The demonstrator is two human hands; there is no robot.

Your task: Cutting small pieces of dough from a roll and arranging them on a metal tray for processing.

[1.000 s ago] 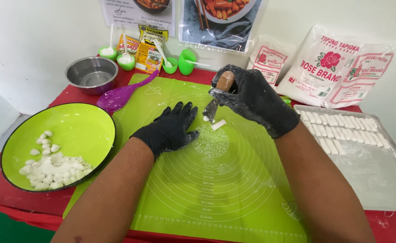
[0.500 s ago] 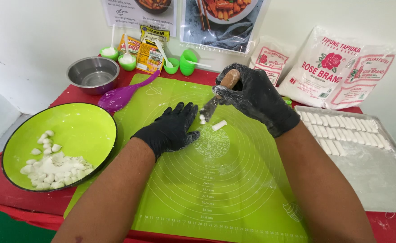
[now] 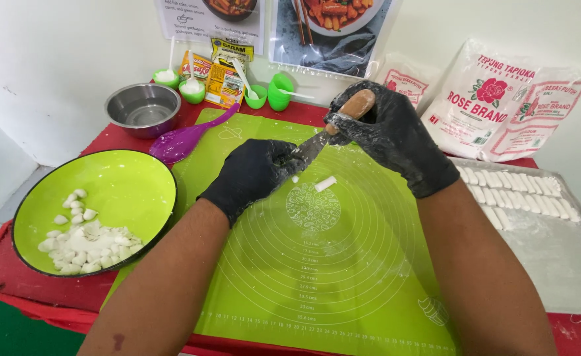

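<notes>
Right hand [image 3: 396,135] clamped on knife [image 3: 327,135], blade at left hand [image 3: 254,175], fingers curled on green mat [image 3: 343,277]; dough piece [image 3: 325,184] just beside, mat centre.

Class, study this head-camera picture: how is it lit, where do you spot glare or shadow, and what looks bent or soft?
Head view: even, soft light; faint shadows under the left hand and right hand on the green mat. Small glare spots on the steel bowl and the glossy gloves. Wide-angle bending stretches the forearms at the bottom edge. The knife blade looks slightly soft.
</notes>
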